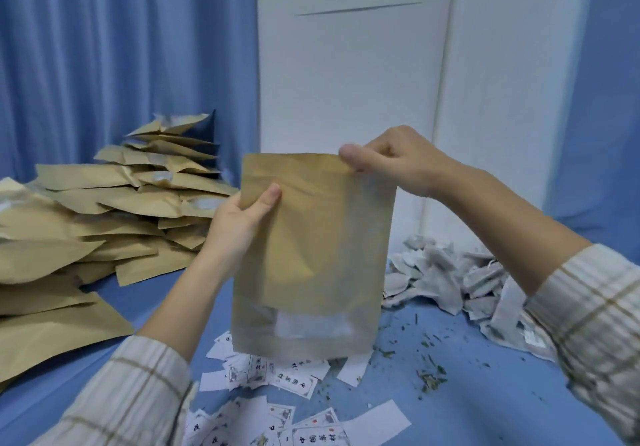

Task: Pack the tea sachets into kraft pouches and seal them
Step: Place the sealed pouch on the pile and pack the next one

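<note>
— Where is the kraft pouch [313, 255] right now?

— Held upright in the air above the middle of the table [467, 386], its bottom edge just over a scatter of printed paper labels [277, 376] on the blue surface. A pale window near the pouch's base shows something whitish inside.

— And the hands?

— The left hand [239, 224] grips the pouch's left edge a little below the top, thumb on the front, fingers hidden behind. The right hand [391, 158] pinches the top right corner between thumb and curled fingers. Both hands are closed on the pouch; neither is wide open.

— Is the top sealed?

— I cannot tell. The upper strip looks flat, with a faint crease line across it.

— What else lies on the table?

— Toward the left edge and far left corner, a big loose heap of kraft pouches [104, 210], lying flat and overlapping. Toward the right edge, behind the right forearm, a pile of grey-white tea sachets [446, 276]. Between that pile and the labels, green tea crumbs [429, 376] are sprinkled on the blue. More labels lie by the near edge.

— Behind it all?

— Blue curtains [121, 47] on both sides and a tall white appliance [346, 82] with a green swoosh.
</note>
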### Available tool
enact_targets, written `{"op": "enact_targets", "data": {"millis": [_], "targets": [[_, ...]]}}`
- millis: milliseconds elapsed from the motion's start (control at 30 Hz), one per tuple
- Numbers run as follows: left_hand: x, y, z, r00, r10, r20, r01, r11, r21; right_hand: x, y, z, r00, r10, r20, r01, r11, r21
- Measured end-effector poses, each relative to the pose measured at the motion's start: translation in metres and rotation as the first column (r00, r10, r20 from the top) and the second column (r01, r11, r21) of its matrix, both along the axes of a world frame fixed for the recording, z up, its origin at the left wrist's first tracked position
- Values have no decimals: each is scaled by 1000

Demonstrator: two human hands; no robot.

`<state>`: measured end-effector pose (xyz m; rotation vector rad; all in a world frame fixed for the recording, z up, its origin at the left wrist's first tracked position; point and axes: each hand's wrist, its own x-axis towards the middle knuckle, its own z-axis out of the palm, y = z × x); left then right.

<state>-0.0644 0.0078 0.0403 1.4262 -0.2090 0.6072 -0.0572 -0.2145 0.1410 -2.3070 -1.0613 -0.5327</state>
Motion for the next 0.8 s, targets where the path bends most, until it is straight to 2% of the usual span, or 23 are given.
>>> {"op": "enact_targets", "data": {"millis": [133, 233, 333, 433, 533, 567, 633, 667, 733, 800], "targets": [[6, -1, 1, 996, -74, -47, 70, 995, -73, 10, -6, -2, 996, 57, 74, -52, 996, -72], [5, -1, -4, 987, -154, -51, 148, 984, -100, 28, -10, -11, 977, -66, 203, 80, 995, -59], [6, -4, -9, 984, -157, -79, 149, 984, -103, 47, -14, -24, 955, -173, 241, 200, 976, -92], [6, -8, -15, 981, -172, -94, 155, 974, -167, 53, -13, -35, 938, -148, 314, 189, 977, -103], [6, -8, -20, 971, -210, -114, 184, 961, -207, 57, -9, -38, 867, -148, 476, 193, 980, -47], [6, -8, -22, 969, -216, -124, 184, 957, -223, 58, -8, -37, 887, -160, 433, 176, 984, 3], [6, -4, -25, 963, -230, -137, 188, 946, -266, 54, -10, -32, 989, -110, 102, 97, 987, 127], [6, -1, -26, 962, -232, -143, 186, 943, -275, 53, -13, -31, 997, -41, -60, 51, 984, 174], [5, 6, -29, 963, -216, -162, 169, 951, -260, 58, -21, -33, 980, 56, -192, -12, 975, 222], [5, 12, -31, 964, -206, -169, 161, 957, -242, 62, -25, -39, 970, 76, -233, -25, 977, 212]]}}
